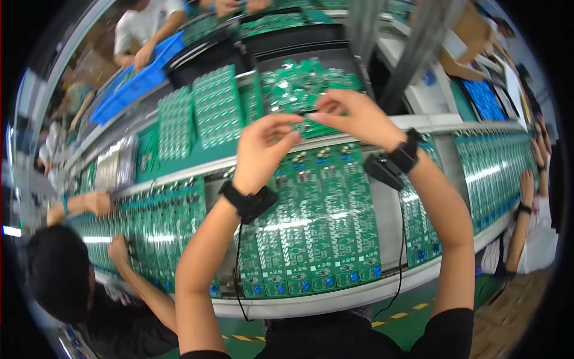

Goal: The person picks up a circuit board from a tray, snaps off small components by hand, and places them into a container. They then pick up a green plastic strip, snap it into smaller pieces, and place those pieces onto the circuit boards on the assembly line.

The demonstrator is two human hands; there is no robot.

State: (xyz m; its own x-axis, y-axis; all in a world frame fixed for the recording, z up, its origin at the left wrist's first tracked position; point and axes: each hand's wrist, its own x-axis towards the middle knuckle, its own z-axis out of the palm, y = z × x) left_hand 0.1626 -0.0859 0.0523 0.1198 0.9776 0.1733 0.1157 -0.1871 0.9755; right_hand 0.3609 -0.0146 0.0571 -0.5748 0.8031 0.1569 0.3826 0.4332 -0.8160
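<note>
My left hand (263, 146) and my right hand (359, 116) meet fingertip to fingertip above the far edge of the line. A small dark piece (307, 112) shows between their pinched fingers, too small and blurred to name. Just behind them is a black tray (368, 84) with a loose heap of small green circuit boards (311, 81). Below my wrists lies a panel of long green circuit boards (317, 227) side by side, with blue parts at the near end and small components at the far end. Both wrists wear black straps with a dark box and cable.
Flat panels of small boards (216, 105) lie left of the tray. A blue bin (137, 78) stands farther left. More board panels (490, 173) run along the line to the right. A co-worker's hand (119, 248) works at the left. A metal post (412, 54) rises at the back right.
</note>
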